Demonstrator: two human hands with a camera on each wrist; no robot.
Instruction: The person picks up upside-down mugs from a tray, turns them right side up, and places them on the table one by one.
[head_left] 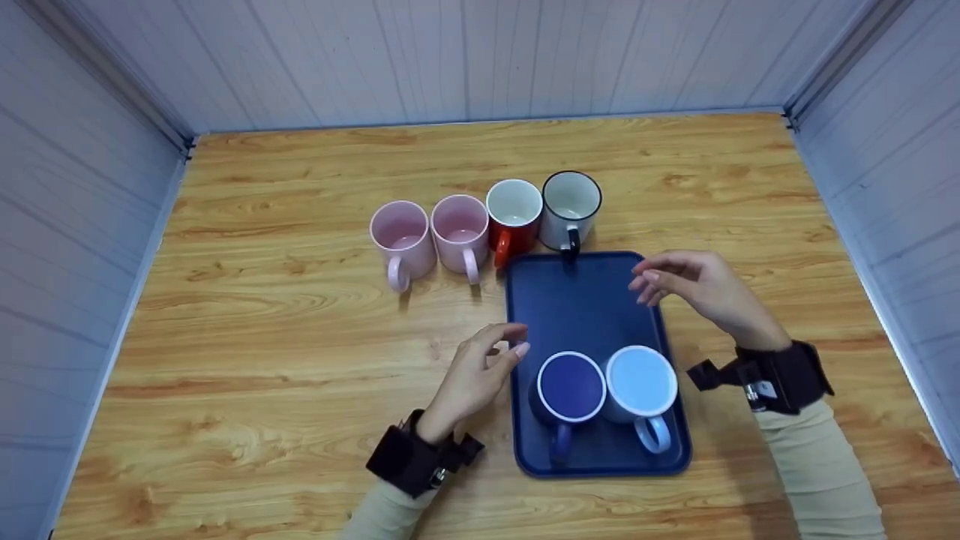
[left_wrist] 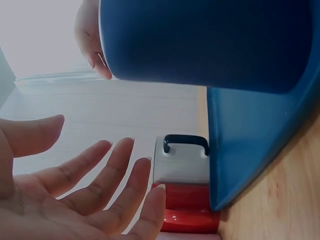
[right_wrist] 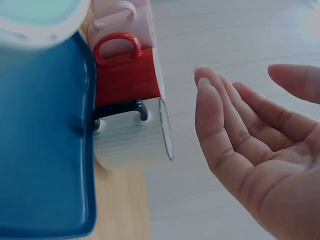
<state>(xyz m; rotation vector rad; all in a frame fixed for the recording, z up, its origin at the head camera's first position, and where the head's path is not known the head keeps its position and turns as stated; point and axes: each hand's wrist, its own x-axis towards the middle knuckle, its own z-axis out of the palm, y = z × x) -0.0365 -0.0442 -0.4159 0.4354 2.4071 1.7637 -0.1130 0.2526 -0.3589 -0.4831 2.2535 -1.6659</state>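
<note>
Blue tray (head_left: 581,300) on wooden desk (head_left: 300,337); left hand (head_left: 480,375) at 9 o'clock, right hand (head_left: 694,285) at 2 o'clock, fingers spread, empty. Risk: careless reach toppling dark blue mug (head_left: 568,390) or light blue mug (head_left: 641,386).

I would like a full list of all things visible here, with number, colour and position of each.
pink mugs: 2, pale pink, left end of the row behind the tray
red mug: 1, red, white inside, third in the row
white mug: 1, white, black rim and handle, right end of the row
tray: 1, dark blue, on the table
dark blue mug: 1, near end of the tray
light blue mug: 1, beside it on the tray
table: 1, wood
left hand: open, left of the tray
right hand: open, over the tray's right edge
</note>
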